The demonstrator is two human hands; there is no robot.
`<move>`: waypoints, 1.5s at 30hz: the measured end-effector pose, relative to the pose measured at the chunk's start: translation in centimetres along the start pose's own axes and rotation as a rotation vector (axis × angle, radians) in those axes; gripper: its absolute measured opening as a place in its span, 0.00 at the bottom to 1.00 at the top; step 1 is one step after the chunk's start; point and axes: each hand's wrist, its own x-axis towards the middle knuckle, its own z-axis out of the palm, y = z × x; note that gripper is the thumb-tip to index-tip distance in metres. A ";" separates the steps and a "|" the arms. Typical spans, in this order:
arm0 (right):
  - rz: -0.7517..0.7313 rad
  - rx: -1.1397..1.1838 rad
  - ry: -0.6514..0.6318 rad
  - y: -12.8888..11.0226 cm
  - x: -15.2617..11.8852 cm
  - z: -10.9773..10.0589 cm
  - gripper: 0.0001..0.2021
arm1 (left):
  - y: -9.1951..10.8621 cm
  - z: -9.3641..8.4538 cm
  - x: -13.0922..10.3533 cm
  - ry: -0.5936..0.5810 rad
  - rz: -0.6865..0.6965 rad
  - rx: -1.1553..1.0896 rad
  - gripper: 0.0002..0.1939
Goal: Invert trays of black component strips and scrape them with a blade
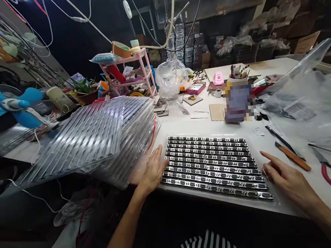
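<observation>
A clear plastic tray [256, 142] lies flat on the white table in front of me. It is filled with several rows of small metal connectors [211, 162] with dark, D-shaped faces. My left hand [153, 172] rests at the tray's left edge, its fingers stretched out and its thumb toward the rows. At the right edge is my right hand [286, 180], index finger extended and the other fingers partly bent beside the tray. Neither hand visibly grips anything, though the undersides of the fingers are hidden.
Stacked clear ribbed trays [86, 128] stand left, overhanging the table. A blue fan [12, 103] is farther left. To the right lie an orange-handled tool [295, 157], red-handled pliers [328, 170] and plastic bags [314, 104]. A pink rack [145, 71] and a pen cup [237, 77] stand behind.
</observation>
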 end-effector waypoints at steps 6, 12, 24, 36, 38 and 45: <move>0.088 0.085 0.175 -1.5 -3.0 1.0 0.27 | 0.5 0.8 0.2 -0.162 0.031 0.197 0.39; -0.023 0.105 0.216 -1.6 -3.6 1.7 0.22 | 0.0 0.8 -0.4 -0.110 0.056 0.117 0.39; -0.165 0.046 0.246 -2.1 -2.5 2.6 0.19 | -1.1 2.2 -1.1 0.156 0.028 0.046 0.35; -0.105 0.157 0.260 -2.1 -2.7 2.3 0.17 | -1.5 2.7 -3.8 0.056 0.207 0.564 0.39; -0.097 0.141 0.258 -2.3 -2.7 2.3 0.18 | -1.4 2.9 -4.1 0.058 0.222 0.620 0.40; -0.082 0.143 0.259 -2.5 -2.6 2.2 0.18 | -1.4 3.5 -4.0 0.082 0.256 0.651 0.42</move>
